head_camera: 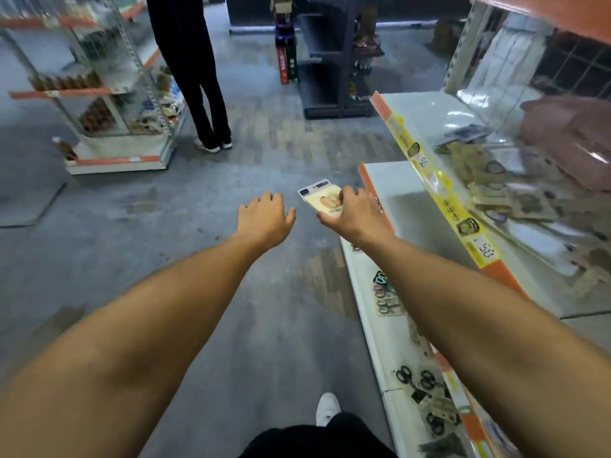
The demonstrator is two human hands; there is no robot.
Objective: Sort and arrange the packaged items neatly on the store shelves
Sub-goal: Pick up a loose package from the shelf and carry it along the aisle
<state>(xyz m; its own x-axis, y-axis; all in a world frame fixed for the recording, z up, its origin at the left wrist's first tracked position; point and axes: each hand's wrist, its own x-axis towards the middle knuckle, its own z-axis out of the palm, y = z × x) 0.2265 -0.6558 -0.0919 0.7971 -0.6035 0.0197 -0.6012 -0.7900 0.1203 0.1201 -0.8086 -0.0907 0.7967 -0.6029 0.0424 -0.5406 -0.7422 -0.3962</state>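
Observation:
My right hand [352, 211] grips a flat cream-coloured packet [322, 198] with a brown print and a white label end, held out over the aisle floor just left of the shelf unit. Beside it, my left hand [266, 214] is stretched forward, fingers relaxed and holding nothing. On the right, a white shelf [439, 120] with a yellow and orange price strip carries several similar flat packets [515, 196] lying in a loose, overlapping spread. A lower white shelf [373, 285] holds packs of scissors [418, 380] and a card of coloured rings [385, 294].
A person in dark trousers [195, 71] stands in the aisle ahead on the left, next to a glass-sided shelf unit [99, 94]. A dark display stand [334, 61] is further back. A pink wrapped bundle [572, 133] lies on the right shelf. Grey floor [165, 226] stretches ahead.

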